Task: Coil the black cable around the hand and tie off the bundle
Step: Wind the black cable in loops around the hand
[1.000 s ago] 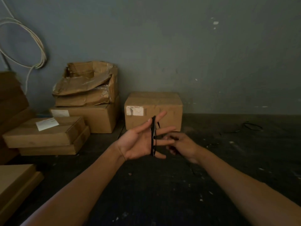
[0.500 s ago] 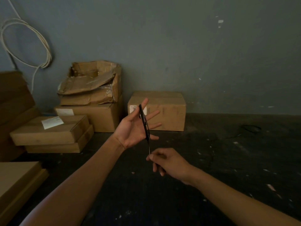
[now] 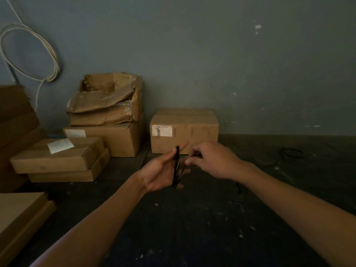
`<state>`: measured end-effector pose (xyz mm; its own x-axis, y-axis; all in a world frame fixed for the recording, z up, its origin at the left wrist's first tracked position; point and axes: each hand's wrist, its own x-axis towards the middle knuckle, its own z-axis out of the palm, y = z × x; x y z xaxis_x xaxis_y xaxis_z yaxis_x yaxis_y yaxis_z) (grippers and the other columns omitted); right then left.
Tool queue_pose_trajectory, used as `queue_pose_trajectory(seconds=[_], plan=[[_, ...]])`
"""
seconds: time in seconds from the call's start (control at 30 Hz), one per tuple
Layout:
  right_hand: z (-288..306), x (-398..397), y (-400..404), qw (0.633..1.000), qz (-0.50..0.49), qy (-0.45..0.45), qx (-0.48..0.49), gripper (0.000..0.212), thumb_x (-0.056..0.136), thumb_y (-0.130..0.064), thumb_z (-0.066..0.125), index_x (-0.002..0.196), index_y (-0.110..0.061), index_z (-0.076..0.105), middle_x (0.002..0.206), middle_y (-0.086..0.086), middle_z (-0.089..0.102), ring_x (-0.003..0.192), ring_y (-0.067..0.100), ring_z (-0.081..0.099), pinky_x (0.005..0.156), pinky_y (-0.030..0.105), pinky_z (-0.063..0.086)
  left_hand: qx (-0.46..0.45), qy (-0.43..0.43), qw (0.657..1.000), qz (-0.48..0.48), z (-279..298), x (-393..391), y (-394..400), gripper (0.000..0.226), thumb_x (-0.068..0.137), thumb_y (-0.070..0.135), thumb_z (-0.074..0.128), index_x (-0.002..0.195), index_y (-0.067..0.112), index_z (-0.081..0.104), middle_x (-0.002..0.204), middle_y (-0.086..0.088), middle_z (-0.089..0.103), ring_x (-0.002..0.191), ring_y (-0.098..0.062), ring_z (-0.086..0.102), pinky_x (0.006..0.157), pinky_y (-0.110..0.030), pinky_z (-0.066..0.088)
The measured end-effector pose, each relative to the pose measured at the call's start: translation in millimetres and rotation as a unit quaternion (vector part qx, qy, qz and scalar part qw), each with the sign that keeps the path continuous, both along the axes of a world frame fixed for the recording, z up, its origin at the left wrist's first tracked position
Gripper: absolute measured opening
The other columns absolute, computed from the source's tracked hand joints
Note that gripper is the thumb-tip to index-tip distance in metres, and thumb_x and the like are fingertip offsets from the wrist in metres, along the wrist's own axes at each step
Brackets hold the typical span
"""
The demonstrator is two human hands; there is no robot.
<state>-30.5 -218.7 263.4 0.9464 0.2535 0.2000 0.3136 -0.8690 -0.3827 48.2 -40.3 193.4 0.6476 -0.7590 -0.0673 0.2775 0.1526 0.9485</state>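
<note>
Dim room, dark speckled floor [image 3: 192, 228], cardboard boxes [image 3: 184, 130] against a grey wall [image 3: 212, 54]; black cable [image 3: 176, 166] looped thin round the flat, spread left hand [image 3: 161, 174]; right hand [image 3: 210, 160] just beside, pinching its strand.

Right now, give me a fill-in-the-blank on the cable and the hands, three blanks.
1. The black cable is wound around the ____ hand.
2. The right hand pinches the cable's loose ____.
3. The labelled box behind the hands stands against the ____.

Missing words: left; end; wall
</note>
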Motion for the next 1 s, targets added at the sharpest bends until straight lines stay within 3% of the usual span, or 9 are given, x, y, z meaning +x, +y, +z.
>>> queue_pose_trajectory(seconds=[0.1, 0.27, 0.37, 0.57, 0.67, 0.8, 0.9, 1.0], plan=[[17.8, 7.7, -5.9, 0.999, -0.003, -0.041, -0.035, 0.009, 0.089, -0.035, 0.065, 0.092, -0.027, 0.062, 0.09, -0.01, 0.064, 0.072, 0.002, 0.056, 0.055, 0.018, 0.035, 0.027, 0.011, 0.999, -0.03, -5.6, -2.0, -1.8, 0.038, 0.092, 0.048, 0.046, 0.129, 0.048, 0.055, 0.147, 0.002, 0.046, 0.144, -0.036, 0.027, 0.111, -0.074, 0.006], [33.9, 23.2, -18.5, 0.995, -0.014, -0.075, -0.066, 0.02, 0.083, -0.037, 0.072, 0.092, -0.02, 0.068, 0.087, -0.006, 0.064, 0.083, 0.013, 0.061, 0.073, 0.033, 0.052, 0.043, 0.027, 0.996, -0.07, -6.2, -9.2, -5.4, 0.04, 0.093, 0.049, 0.044, 0.133, 0.049, 0.051, 0.155, -0.001, 0.039, 0.146, -0.038, 0.022, 0.11, -0.074, 0.005], [35.8, 28.4, -21.9, 0.995, -0.005, -0.077, -0.067, 0.025, 0.079, -0.04, 0.075, 0.092, -0.019, 0.07, 0.079, -0.009, 0.062, 0.074, 0.009, 0.057, 0.069, 0.034, 0.049, 0.064, 0.02, 0.992, -0.109, -4.1, -13.8, -9.3, 0.041, 0.096, 0.049, 0.04, 0.136, 0.052, 0.048, 0.157, -0.001, 0.034, 0.147, -0.038, 0.019, 0.11, -0.074, 0.004], [36.0, 36.7, -33.3, 0.995, 0.007, -0.085, -0.048, 0.029, 0.074, -0.043, 0.078, 0.088, -0.018, 0.071, 0.083, -0.002, 0.069, 0.077, 0.015, 0.062, 0.069, 0.037, 0.052, 0.077, 0.021, 0.984, -0.156, -6.2, -19.4, -10.0, 0.044, 0.095, 0.052, 0.041, 0.138, 0.054, 0.043, 0.158, 0.0, 0.034, 0.147, -0.038, 0.018, 0.109, -0.076, 0.006], [30.8, 40.6, -40.1, 0.998, 0.029, -0.06, 0.018, 0.02, 0.075, -0.036, 0.079, 0.083, -0.019, 0.072, 0.076, -0.009, 0.065, 0.071, 0.005, 0.058, 0.063, 0.03, 0.045, 0.062, 0.022, 0.981, -0.182, -0.3, -21.7, -9.2, 0.045, 0.097, 0.051, 0.036, 0.141, 0.052, 0.04, 0.157, -0.001, 0.037, 0.145, -0.037, 0.025, 0.11, -0.075, 0.01], [14.8, 45.5, -53.2, 0.981, 0.043, -0.007, 0.191, 0.005, 0.085, -0.023, 0.071, 0.081, -0.026, 0.069, 0.082, -0.01, 0.068, 0.081, 0.002, 0.063, 0.079, 0.028, 0.049, -0.001, 0.035, 0.978, -0.207, 12.9, -23.7, -4.7, 0.048, 0.098, 0.047, 0.034, 0.146, 0.047, 0.035, 0.157, -0.006, 0.036, 0.143, -0.039, 0.031, 0.109, -0.076, 0.011], [-5.5, 44.3, -59.1, 0.97, 0.029, 0.014, 0.24, 0.01, 0.094, -0.024, 0.059, 0.09, -0.022, 0.068, 0.075, -0.01, 0.061, 0.06, -0.007, 0.055, 0.064, 0.022, 0.043, -0.033, 0.03, 0.976, -0.213, 21.6, -23.5, -4.8, 0.047, 0.099, 0.046, 0.032, 0.146, 0.047, 0.035, 0.158, -0.008, 0.034, 0.143, -0.041, 0.03, 0.108, -0.076, 0.013], [-32.4, 42.8, -54.8, 0.957, 0.011, 0.047, 0.284, 0.015, 0.098, -0.022, 0.053, 0.095, -0.022, 0.067, 0.076, -0.013, 0.062, 0.063, -0.005, 0.057, 0.064, 0.024, 0.042, -0.048, 0.02, 0.976, -0.211, 29.9, -20.6, -6.7, 0.048, 0.098, 0.046, 0.034, 0.146, 0.046, 0.035, 0.159, -0.009, 0.033, 0.144, -0.043, 0.028, 0.108, -0.077, 0.011]])
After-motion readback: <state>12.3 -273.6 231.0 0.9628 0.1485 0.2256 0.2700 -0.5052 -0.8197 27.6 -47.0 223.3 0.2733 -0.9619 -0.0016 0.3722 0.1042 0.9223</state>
